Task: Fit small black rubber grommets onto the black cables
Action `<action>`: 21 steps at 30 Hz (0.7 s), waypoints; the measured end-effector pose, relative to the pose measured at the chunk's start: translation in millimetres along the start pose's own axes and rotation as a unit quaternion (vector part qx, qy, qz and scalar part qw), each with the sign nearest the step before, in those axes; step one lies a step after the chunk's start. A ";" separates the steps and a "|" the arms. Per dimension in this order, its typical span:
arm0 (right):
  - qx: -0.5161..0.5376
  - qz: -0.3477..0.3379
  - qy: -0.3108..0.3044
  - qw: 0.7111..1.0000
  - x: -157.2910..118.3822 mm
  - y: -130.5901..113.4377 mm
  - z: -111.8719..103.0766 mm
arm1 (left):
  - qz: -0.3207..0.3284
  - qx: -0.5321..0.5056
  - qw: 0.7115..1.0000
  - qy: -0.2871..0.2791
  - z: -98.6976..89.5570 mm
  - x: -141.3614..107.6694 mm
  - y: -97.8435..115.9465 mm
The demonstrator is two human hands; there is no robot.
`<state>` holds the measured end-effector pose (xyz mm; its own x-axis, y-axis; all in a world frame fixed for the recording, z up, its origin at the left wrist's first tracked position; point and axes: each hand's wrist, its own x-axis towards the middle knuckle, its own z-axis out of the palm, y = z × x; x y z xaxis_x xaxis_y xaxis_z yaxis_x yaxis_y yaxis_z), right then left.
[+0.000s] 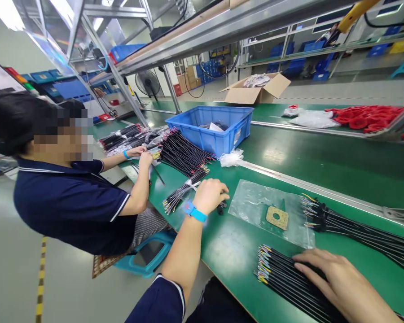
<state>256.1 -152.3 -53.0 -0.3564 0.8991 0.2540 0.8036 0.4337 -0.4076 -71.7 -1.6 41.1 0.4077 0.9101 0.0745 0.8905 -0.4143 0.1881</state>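
Observation:
My left hand point(211, 195) is over the bench with its fingers curled, next to some small black parts point(221, 206); whatever its fingertips hold is hidden. My right hand point(333, 273) lies with fingers stretched over a row of black cables point(289, 273). Their stripped ends show coloured wires at the left. Behind it, a second bundle of black cables point(357, 226) is gathered near its wire ends. Between the hands lies a clear plastic bag point(252, 202) with a tan square sponge point(277, 218) that has a round hole.
To the left a co-worker point(70, 197) handles something small beside a pile of black cables point(185, 152). A tied cable bundle point(182, 190) lies nearer me. Behind are a blue bin point(218, 139), a metal rail point(289, 181), an open carton point(245, 95) and red material point(366, 117).

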 end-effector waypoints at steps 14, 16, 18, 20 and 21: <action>0.105 0.081 -0.056 0.990 1.2 -9.9 -7.8 | 0.024 0.055 0.996 -0.065 35.1 -4.4 5.7; 0.116 0.086 -0.060 0.988 1.5 -10.9 -7.5 | 0.023 0.053 0.997 -0.049 31.7 -4.1 9.3; 0.121 0.090 -0.062 0.987 0.5 -10.7 -5.7 | 0.018 0.054 0.998 -0.035 26.9 -4.9 10.4; 0.115 0.086 -0.039 0.989 -1.5 -9.5 -2.9 | 0.009 0.057 0.998 -0.023 20.8 -8.3 8.0; 0.109 0.079 -0.021 0.991 -2.6 -8.8 -1.5 | 0.005 0.059 0.998 -0.019 17.7 -11.2 5.6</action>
<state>250.7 -158.5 -48.7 -0.2584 0.9563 0.1369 0.7298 0.2861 -0.6209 -67.7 -14.3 24.1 0.4221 0.9058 0.0375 0.9030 -0.4237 0.0717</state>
